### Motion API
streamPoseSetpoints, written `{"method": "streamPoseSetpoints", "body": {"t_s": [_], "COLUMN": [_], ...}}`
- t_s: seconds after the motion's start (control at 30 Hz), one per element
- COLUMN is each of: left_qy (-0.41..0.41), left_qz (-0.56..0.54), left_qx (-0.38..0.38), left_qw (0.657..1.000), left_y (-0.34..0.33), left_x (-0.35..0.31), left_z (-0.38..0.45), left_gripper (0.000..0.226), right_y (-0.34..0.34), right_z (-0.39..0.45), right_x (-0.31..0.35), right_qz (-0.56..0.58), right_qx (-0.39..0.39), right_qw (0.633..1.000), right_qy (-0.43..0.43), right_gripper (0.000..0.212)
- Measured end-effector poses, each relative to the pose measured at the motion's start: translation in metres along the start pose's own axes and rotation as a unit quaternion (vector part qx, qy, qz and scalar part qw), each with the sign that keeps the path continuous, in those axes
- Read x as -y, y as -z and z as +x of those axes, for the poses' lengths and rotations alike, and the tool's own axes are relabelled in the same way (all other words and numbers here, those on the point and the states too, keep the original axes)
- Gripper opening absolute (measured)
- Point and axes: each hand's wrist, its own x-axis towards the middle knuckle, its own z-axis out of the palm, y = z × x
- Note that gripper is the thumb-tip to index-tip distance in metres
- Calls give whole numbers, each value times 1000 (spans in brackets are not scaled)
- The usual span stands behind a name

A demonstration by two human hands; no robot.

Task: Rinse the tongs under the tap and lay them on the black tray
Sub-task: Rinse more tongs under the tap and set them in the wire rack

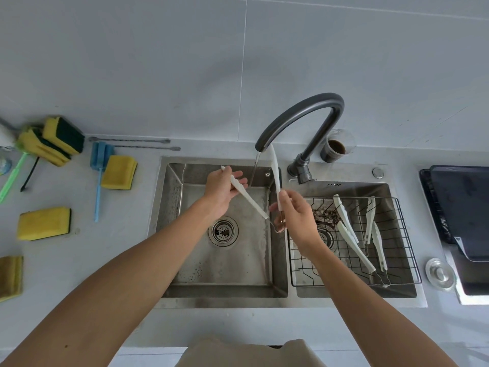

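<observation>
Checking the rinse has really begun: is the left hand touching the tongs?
Touching. The head view shows the left hand closed around one white arm of the tongs, while the right hand grips the other arm beside the tap.

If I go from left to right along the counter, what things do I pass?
Sponges → blue brush → left hand → tap → right hand → wire rack → black tray.
</observation>
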Motion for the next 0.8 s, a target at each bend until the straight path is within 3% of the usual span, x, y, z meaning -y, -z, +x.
{"method": "streamPoseSetpoints", "body": {"t_s": [0.17, 0.27, 0.43, 0.67, 0.8], "left_qy": [4, -6, 9, 108, 106], "left_qz": [3, 51, 68, 59, 62], "left_qx": [-6, -26, -32, 85, 129], "left_qw": [1000, 998, 997, 989, 984], "left_y": [5, 1, -4, -3, -3], "left_x": [3, 8, 10, 5, 2], "left_z": [3, 3, 4, -10, -16], "left_gripper": [25, 30, 29, 46, 61], "right_y": [-7, -17, -22, -26, -30], "right_z": [-7, -11, -12, 4, 11], "right_x": [13, 15, 18, 21, 22], "right_qz": [-22, -30, -34, -101, -123], "right_qx": [116, 140, 132, 16, 18], "right_qw": [993, 989, 989, 993, 991], "right_qy": [-7, 35, 56, 62, 48], "right_gripper": [38, 30, 24, 29, 33]}}
